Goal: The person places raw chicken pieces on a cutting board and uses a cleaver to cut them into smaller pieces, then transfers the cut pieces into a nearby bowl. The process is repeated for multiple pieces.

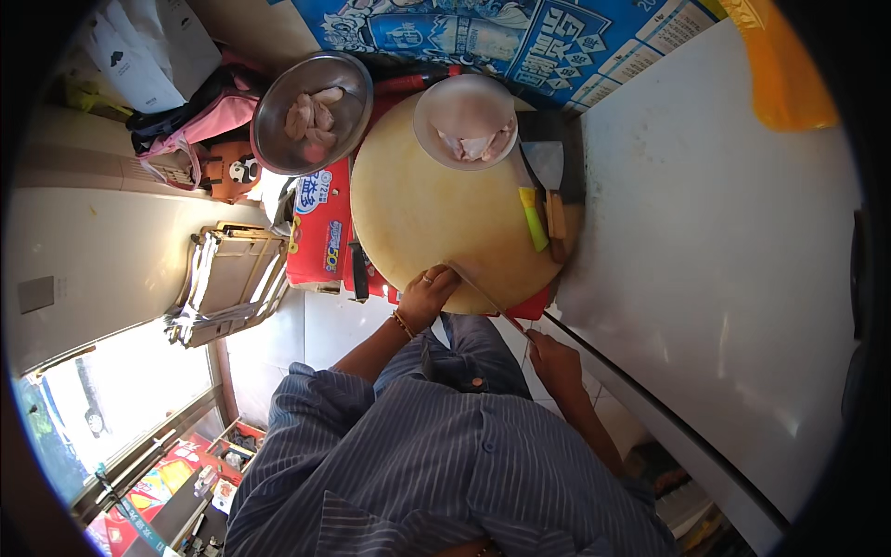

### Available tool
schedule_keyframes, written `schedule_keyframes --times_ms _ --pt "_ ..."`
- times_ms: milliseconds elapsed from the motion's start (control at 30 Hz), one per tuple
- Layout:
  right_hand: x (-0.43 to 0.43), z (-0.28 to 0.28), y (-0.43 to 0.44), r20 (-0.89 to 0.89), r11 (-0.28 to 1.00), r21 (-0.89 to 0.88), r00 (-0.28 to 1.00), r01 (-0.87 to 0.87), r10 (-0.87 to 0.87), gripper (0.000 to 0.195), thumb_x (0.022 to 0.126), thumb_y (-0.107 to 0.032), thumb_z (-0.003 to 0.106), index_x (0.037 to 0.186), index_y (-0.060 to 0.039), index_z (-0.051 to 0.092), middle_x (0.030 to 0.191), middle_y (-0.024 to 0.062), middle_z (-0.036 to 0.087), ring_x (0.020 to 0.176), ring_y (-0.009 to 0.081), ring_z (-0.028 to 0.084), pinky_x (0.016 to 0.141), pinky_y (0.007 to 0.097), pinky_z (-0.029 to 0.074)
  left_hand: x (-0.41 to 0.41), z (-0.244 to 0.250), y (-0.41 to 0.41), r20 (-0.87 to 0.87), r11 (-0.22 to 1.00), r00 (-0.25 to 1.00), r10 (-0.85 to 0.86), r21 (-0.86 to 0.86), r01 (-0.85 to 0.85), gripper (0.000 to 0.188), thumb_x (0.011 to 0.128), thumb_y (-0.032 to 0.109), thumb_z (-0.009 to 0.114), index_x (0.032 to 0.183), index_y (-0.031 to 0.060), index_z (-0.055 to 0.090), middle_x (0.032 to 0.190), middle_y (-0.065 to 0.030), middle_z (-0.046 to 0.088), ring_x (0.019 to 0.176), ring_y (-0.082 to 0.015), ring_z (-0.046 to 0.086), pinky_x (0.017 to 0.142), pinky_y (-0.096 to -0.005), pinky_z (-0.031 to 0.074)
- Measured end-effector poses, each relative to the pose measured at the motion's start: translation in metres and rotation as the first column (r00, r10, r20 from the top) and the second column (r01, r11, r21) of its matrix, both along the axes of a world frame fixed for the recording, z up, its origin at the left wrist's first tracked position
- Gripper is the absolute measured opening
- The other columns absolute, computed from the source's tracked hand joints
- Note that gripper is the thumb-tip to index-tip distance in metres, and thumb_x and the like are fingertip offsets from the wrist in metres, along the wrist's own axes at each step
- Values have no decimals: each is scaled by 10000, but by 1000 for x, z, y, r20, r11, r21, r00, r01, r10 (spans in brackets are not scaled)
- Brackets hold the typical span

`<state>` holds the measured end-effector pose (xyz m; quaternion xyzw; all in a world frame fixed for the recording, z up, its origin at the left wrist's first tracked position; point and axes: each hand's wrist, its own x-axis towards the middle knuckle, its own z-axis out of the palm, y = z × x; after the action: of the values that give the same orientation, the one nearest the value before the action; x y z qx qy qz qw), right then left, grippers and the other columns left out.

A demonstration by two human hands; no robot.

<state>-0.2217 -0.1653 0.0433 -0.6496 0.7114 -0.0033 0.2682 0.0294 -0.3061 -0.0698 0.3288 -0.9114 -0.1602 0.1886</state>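
My right hand [555, 361] grips the handle of a knife [487, 296] at the near right edge of a round yellowish chopping board [418, 209]. The thin blade slants up and left, with its edge-on side towards me. My left hand [429, 296], with a ring and a beaded bracelet, rests at the board's near edge, fingers bent by the blade's far end. Whether the fingers pinch the blade or something small is hidden. On the board's far side sits a pale bowl [465, 157] with raw meat pieces [477, 145].
A steel basin [271, 150] of raw meat pieces stands at the far left. A yellow-green handle [533, 221] and a wooden-handled broad blade [546, 161] lie by the board's right rim. Red cartons [317, 254] are at left, a white surface [696, 209] at right.
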Motion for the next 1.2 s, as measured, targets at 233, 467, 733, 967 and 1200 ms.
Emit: schedule_keyframes --times_ms 233,467,733,967,1200 --pt "1 8 -7 -82 998 61 996 -24 29 203 904 -175 561 1087 -103 607 818 116 656 666 310 643 595 411 516 -9 -3 -3 -2 983 988 154 100 -153 343 731 18 579 1058 92 648 1152 -56 569 1136 -248 515 817 -356 549" --pt "3 -20 -17 -50 992 124 998 -26 32 192 912 -179 550 1078 -98 600 796 141 645 669 323 639 595 431 509 -9 -3 -3 -139 973 973 184 167 -160 293 731 -6 569 989 88 672 1076 -40 609 1088 -237 555 793 -352 547" --pt "64 -59 -112 179 972 -236 982 -16 60 177 921 -220 537 918 -46 570 755 173 622 653 387 623 594 479 495 -6 -1 -5 -136 972 976 170 188 -143 321 721 -12 572 1009 89 670 1142 -34 609 1114 -238 560 802 -354 546" --pt "35 -4 -66 114 998 -60 993 27 -20 206 911 -208 555 1055 -78 623 788 165 642 683 349 638 613 445 504 8 5 -1 -116 971 978 176 185 -153 337 711 -13 590 1024 96 648 1116 -45 590 1060 -251 572 745 -349 554" --pt "8 -8 -18 -65 994 -31 993 -102 99 179 906 -201 557 1055 -107 593 749 99 639 620 291 640 553 402 508 6 -7 -5 -140 966 970 196 200 -167 296 746 16 552 1019 87 641 1116 -40 584 1020 -252 574 758 -354 546"
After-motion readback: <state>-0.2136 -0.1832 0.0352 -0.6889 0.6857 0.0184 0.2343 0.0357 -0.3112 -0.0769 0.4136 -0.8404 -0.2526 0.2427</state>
